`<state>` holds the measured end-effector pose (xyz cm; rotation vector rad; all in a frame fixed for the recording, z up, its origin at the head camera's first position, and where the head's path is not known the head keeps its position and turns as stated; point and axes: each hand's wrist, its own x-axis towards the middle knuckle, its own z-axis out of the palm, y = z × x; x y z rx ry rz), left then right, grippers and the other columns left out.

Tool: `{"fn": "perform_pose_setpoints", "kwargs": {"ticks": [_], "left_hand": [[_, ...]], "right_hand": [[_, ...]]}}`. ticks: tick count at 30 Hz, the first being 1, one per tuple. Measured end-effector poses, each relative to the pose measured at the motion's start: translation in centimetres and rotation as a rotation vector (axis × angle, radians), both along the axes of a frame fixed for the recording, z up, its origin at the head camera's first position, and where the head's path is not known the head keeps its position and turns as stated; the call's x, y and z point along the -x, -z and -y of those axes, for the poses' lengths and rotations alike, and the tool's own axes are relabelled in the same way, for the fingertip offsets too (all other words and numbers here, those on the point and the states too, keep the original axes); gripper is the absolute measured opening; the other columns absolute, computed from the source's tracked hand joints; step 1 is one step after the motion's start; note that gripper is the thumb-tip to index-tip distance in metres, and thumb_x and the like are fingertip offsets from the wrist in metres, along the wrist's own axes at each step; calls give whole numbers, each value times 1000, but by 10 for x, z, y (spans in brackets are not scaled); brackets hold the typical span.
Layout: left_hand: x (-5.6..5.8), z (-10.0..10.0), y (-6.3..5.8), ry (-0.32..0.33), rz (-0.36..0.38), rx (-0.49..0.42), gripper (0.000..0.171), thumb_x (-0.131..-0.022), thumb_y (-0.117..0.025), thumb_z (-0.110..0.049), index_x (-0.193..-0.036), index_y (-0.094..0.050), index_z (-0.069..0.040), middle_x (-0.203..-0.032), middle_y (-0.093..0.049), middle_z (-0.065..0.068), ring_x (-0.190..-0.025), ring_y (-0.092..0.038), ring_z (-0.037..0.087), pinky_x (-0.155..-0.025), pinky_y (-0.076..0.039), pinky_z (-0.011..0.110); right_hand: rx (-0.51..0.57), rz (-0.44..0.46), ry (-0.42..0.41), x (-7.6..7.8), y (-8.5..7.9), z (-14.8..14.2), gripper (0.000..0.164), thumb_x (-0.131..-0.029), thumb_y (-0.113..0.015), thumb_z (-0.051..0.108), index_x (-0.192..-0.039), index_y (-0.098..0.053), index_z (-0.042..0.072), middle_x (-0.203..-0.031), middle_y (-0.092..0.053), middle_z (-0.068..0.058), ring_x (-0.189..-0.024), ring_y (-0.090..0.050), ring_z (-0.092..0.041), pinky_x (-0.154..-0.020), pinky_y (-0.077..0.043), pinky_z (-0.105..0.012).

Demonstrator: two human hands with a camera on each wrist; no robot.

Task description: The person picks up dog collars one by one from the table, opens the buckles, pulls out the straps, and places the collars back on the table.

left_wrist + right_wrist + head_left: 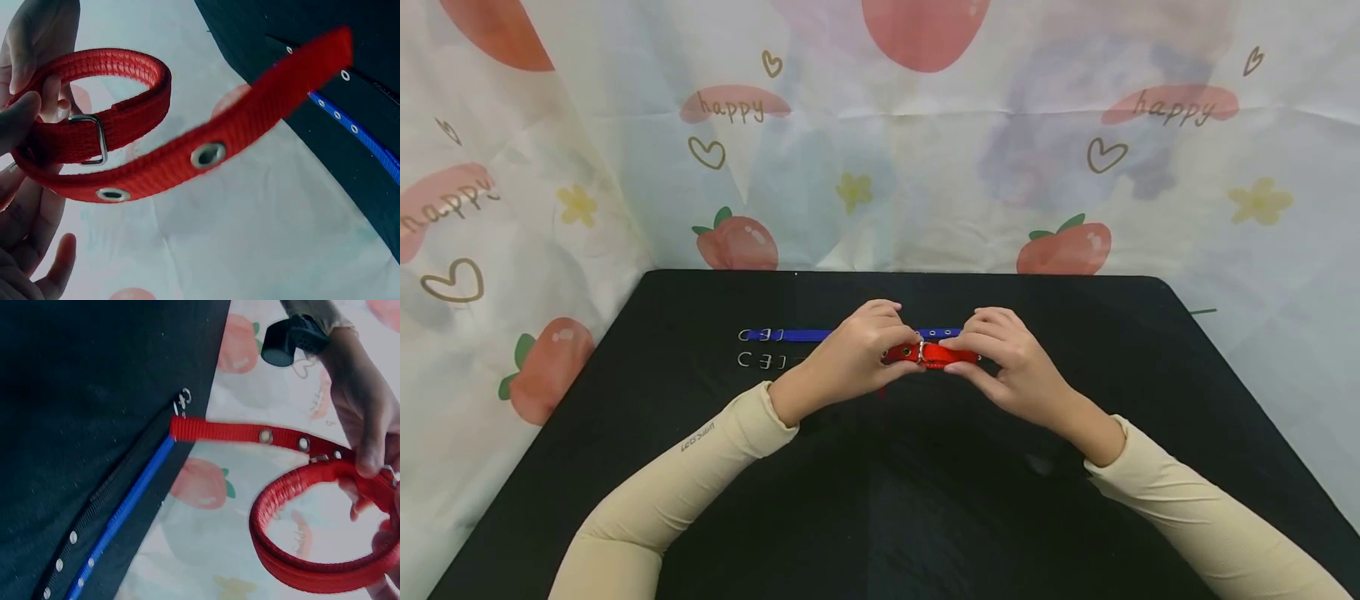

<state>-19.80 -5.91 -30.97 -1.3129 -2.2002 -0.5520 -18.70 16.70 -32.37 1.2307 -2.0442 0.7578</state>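
Note:
Both hands hold a red collar (pixel 951 357) in front of me, above the black table. My left hand (pixel 865 346) pinches its left part near the metal buckle (pixel 921 351). On the other side my right hand (pixel 1011 358) grips the band between thumb and fingers. Seen from the left wrist, the collar (pixel 153 172) forms a loop, and its long free end with metal eyelets sticks out past the buckle frame. The right wrist view shows the same loop, its strap end (pixel 231 431) pointing away from the hands.
Behind the hands, a blue collar (pixel 805 335) lies stretched out on the black table (pixel 760 517). Parallel to it lies a black collar (pixel 100 497), its metal fittings showing near the blue one's. A printed cloth (pixel 925 200) hangs behind the table.

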Motion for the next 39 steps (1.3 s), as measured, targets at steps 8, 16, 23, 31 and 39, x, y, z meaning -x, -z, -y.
{"fn": "perform_pose_setpoints", "kwargs": {"ticks": [8,16,23,31,39], "left_hand": [[5,4,3,-102,18,10,25,-74,-80,-28,-90,-72,-11,-80,-71,-3,-76,-60,11,-101,-42,36],[2,1,6,-141,44,28,24,-75,-79,-30,-90,-73,-12,-81,-72,-1,-79,-61,13,-99,-43,35],[1,-6,7,-164,104,98,25,-80,-74,-35,-95,-72,-14,-86,-71,-3,-86,-62,14,-99,-42,36],[-1,-7,10,-162,101,102,24,-80,-74,-31,-96,-71,-14,-90,-71,-3,-89,-62,14,-101,-41,36],[-4,-10,16,-134,21,13,29,-76,-78,-33,-96,-69,-14,-91,-71,-3,-87,-61,13,-101,-40,35]], "right_hand": [[-90,54,100,7,-3,-10,25,-87,-65,29,-96,-68,6,-88,-66,-6,-89,-55,-22,-93,-38,-49],[-185,182,163,8,-1,-17,31,-73,-78,9,-101,-66,6,-95,-66,-7,-95,-56,-24,-92,-40,-49],[-146,254,100,7,1,-9,33,-73,-78,9,-104,-68,8,-95,-68,-4,-94,-57,-21,-89,-42,-47],[-168,231,94,7,2,-7,25,-72,-74,10,-96,-65,6,-89,-66,-4,-91,-57,-22,-90,-41,-50],[-95,165,14,8,6,-2,24,-87,-66,27,-88,-71,4,-86,-69,-7,-89,-59,-24,-87,-43,-48]]}}
